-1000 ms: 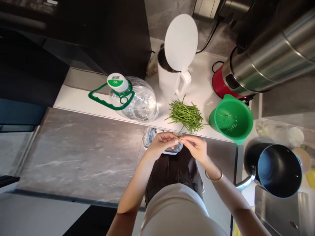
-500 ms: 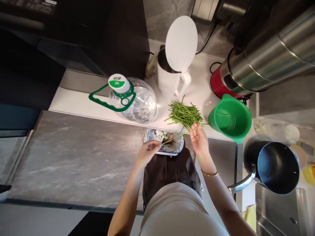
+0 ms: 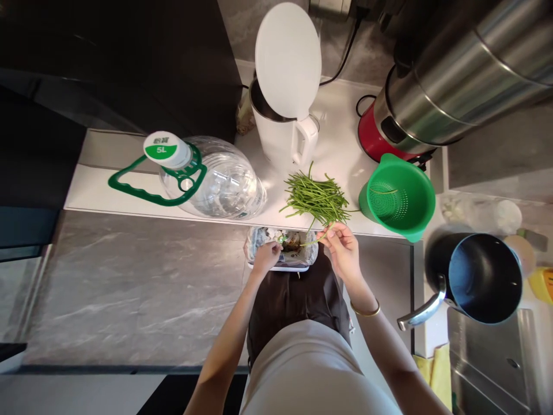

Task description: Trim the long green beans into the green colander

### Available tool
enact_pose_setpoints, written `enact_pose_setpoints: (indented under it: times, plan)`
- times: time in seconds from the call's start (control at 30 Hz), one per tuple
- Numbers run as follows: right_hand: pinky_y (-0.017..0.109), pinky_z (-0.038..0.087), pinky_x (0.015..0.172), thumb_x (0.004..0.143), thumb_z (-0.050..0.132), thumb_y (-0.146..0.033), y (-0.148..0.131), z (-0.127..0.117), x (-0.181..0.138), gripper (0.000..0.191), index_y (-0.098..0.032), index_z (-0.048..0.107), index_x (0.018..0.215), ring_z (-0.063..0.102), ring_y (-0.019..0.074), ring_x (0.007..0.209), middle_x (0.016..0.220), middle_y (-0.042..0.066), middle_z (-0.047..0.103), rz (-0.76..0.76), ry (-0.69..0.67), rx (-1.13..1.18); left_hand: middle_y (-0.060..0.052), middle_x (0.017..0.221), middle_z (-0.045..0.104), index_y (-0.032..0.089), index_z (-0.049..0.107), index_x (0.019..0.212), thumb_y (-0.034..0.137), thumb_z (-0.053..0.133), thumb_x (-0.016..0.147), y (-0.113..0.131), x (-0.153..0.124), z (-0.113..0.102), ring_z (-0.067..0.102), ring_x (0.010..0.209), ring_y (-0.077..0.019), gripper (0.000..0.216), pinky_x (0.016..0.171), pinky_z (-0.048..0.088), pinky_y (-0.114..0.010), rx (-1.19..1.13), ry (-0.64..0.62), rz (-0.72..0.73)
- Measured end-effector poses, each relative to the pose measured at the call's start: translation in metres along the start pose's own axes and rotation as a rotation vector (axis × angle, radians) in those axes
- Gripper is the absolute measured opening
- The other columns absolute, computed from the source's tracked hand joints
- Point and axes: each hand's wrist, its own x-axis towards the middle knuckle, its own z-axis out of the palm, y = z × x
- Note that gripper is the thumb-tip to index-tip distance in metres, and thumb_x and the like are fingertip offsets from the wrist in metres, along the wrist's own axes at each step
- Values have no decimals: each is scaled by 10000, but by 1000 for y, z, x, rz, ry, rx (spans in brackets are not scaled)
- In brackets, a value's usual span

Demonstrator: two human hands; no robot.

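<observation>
Two hands work at the table [image 3: 341, 150] edge. The right hand [image 3: 344, 252] pinches one green stem [image 3: 311, 241], whose long axis runs left to right with its free end over the scrap tray [image 3: 280, 267]. The left hand [image 3: 265, 255] is curled at the tray's left side, nearer that free end. Whether it grips anything cannot be told. The stem pile [image 3: 315, 199] lies just beyond the tray, with the colander [image 3: 400, 199] to its right.
</observation>
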Motion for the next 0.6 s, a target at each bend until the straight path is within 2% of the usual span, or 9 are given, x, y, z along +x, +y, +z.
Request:
enact_pose_setpoints:
  times: [0.1, 0.2, 0.33, 0.43, 0.6]
  plan:
    - [316, 555, 786, 787, 660, -298, 11, -5, -2, 126, -239, 629, 895, 683, 154, 780, 799, -9, 672, -50, -21, -218, -41, 798, 719, 196, 696, 793, 332, 554, 786, 30, -10, -3, 655, 760, -190, 196, 729, 487, -290, -24, 4, 81]
    - [341, 551, 811, 826, 611, -298, 18, -11, -3, 165, -240, 640, 978, 685, 175, 823, 869, 24, 702, -137, -82, -461, -45, 820, 716, 177, 698, 834, 412, 545, 811, 69, -28, -14, 638, 699, -158, 281, 645, 485, -252, -243, 106, 156]
    - [332, 533, 826, 864, 555, -215, 18, -15, -2, 214, -264, 650, 1049, 660, 175, 885, 952, 36, 696, -382, -228, -812, -49, 774, 719, 157, 715, 834, 452, 638, 743, 109, -43, -27, 628, 671, -147, 318, 519, 462, -205, -561, -55, 132]
    - [321, 523, 849, 879, 509, -144, 15, -17, 1, 307, -281, 620, 1130, 637, 170, 944, 1019, 42, 677, -541, -363, -920, -55, 735, 713, 139, 719, 790, 446, 671, 717, 116, -43, -31, 602, 616, -133, 320, 444, 441, -188, -704, -152, 54]
    - [321, 522, 884, 899, 451, -121, 12, -25, 8, 373, -293, 584, 1202, 623, 173, 994, 1078, 53, 653, -622, -495, -1036, -55, 723, 711, 130, 719, 779, 424, 715, 679, 110, -39, -32, 608, 611, -127, 310, 435, 476, -182, -744, -196, -15]
